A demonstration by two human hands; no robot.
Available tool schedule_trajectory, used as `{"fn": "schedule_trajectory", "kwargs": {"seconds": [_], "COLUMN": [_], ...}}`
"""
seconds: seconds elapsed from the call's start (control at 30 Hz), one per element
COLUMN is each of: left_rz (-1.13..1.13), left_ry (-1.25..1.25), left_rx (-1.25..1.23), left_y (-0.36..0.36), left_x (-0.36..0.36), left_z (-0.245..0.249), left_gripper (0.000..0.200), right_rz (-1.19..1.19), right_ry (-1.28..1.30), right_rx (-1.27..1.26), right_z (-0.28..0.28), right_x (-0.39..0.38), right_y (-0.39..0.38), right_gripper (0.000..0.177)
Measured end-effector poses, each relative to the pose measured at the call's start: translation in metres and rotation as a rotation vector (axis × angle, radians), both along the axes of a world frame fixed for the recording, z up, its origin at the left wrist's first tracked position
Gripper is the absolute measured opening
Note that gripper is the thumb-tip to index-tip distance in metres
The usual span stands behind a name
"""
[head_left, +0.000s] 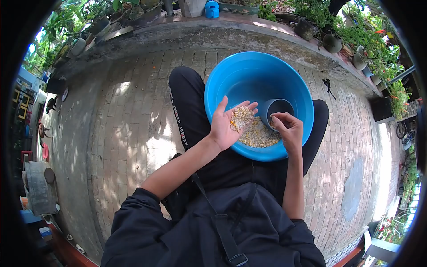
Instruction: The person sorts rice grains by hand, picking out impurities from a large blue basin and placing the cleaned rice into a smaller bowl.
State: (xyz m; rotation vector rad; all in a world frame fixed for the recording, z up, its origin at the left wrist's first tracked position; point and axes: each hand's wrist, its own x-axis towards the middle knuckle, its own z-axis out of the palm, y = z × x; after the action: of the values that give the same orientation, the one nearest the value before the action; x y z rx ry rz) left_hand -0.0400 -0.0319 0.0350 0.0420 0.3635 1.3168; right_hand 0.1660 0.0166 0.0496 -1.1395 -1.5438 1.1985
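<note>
A large blue basin [258, 58] rests between the person's knees. Mixed grain [259, 135] covers part of its bottom, and a grey-blue cup [279, 107] lies in it, its mouth facing up and sideways. My left hand [226, 127] is palm up over the basin with fingers spread, holding a heap of grain [241, 117]. To its right my right hand [289, 129] is closed in a pinch at the cup's rim; what lies between the fingertips is too small to name.
Around the legs is a brick-paved floor [120, 147]. A low ledge [151, 38] with potted plants curves behind the basin, with a small blue watering can [212, 9] on it. Chickens [43, 130] and a stone table [41, 182] are at the left.
</note>
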Motion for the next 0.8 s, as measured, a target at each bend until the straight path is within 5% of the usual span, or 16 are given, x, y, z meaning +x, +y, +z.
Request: {"fn": "schedule_trajectory", "kwargs": {"seconds": [0.1, 0.33, 0.6, 0.8], "left_rz": [0.002, -0.003, -0.025, -0.043], "left_ry": [-0.002, 0.015, -0.024, -0.007], "left_rx": [-0.002, 0.01, 0.028, 0.082], "left_y": [0.0, -0.001, 0.0, 0.0], "left_x": [0.0, 0.0, 0.0, -0.001], "left_z": [0.0, 0.001, -0.003, -0.007], "left_gripper": [0.077, 0.076, 0.078, 0.082], "right_rz": [-0.166, -0.301, 0.242, 0.277], "right_ry": [-0.275, -0.26, -0.375, -0.48], "right_rx": [0.129, 0.238, 0.412, 0.553], "right_z": [-0.004, 0.007, 0.036, 0.017], "right_x": [0.009, 0.0, -0.049, -0.065], "right_y": [0.006, -0.001, -0.038, -0.037], "right_gripper": [0.01, 0.009, 0.014, 0.015]}}
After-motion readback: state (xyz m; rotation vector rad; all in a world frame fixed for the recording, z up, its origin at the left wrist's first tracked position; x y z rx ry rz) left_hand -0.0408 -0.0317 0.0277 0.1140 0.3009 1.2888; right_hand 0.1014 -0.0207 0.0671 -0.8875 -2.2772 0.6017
